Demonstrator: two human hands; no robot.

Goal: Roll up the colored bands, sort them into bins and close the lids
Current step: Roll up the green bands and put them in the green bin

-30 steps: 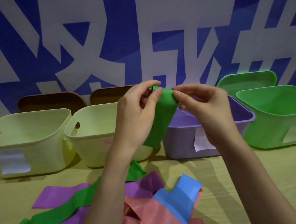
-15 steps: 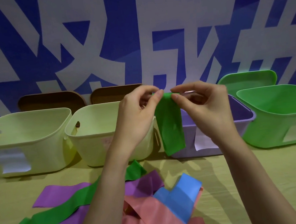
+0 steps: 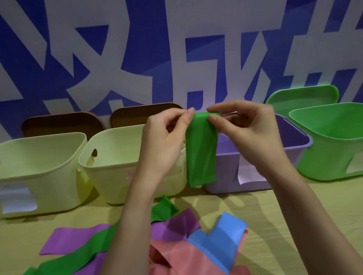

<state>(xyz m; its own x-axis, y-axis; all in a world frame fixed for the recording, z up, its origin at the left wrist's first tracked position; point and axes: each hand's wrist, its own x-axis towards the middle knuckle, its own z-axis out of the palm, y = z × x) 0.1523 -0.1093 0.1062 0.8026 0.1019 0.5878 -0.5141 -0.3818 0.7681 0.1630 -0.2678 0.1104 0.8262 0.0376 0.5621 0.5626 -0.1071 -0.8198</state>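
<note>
Over the last second the green band (image 3: 201, 151) swung from a slant toward the left hand (image 3: 165, 145) to hanging straight down between both hands, and its free tail grew shorter. Its lower end hung in front of the gap between the second cream bin (image 3: 116, 166) and the purple bin (image 3: 225, 184), clear of the bench (image 3: 319, 223). The left fingers (image 3: 188, 117) pinched the band's top edge from one side, and the fingers of the right hand (image 3: 249, 134) pinched it from the other, both sets curled round a small fold or roll at the top; how many turns it held could not be made out.

That suggested the rolling of this band had only just started: most of its length still hung loose. Once rolled, it would most likely go to the green bin (image 3: 342, 142) at far right, whose green lid (image 3: 302, 99) leaned behind it.

A second green band (image 3: 66, 266), a purple band (image 3: 74, 238), a blue band (image 3: 218, 245) and a pink band (image 3: 190, 268) lay overlapped on the bench near the person, all unrolled. The first cream bin (image 3: 34, 175) stood at far left; two brown lids (image 3: 62, 125) stood behind the cream bins. No lid was on any bin, so the sorting and closing were all yet to do
</note>
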